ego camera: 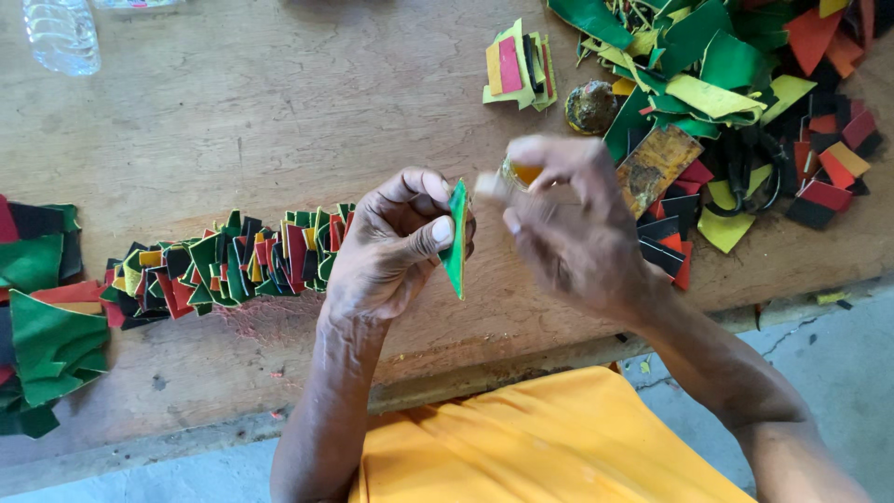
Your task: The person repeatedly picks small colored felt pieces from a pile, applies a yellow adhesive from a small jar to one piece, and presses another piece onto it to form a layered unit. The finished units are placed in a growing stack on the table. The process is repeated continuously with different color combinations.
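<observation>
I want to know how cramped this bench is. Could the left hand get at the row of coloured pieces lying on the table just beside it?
Probably yes. The left hand hovers right next to the row of coloured pieces with nothing between them, though it is pinching a green piece, which occupies its fingers.

- A worn wooden bench (261,102) is carrying everything.
- A long row of overlapping green, red, yellow and black cut pieces (223,265) is lying across its middle.
- A small stack of pieces (518,67) is sitting apart near the top.
- A big loose heap of scraps (745,84) is filling the upper right corner.
- A clear plastic bottle (61,33) is lying at the upper left.
- A round grimy lid (590,107) is sitting just beside the heap.
</observation>
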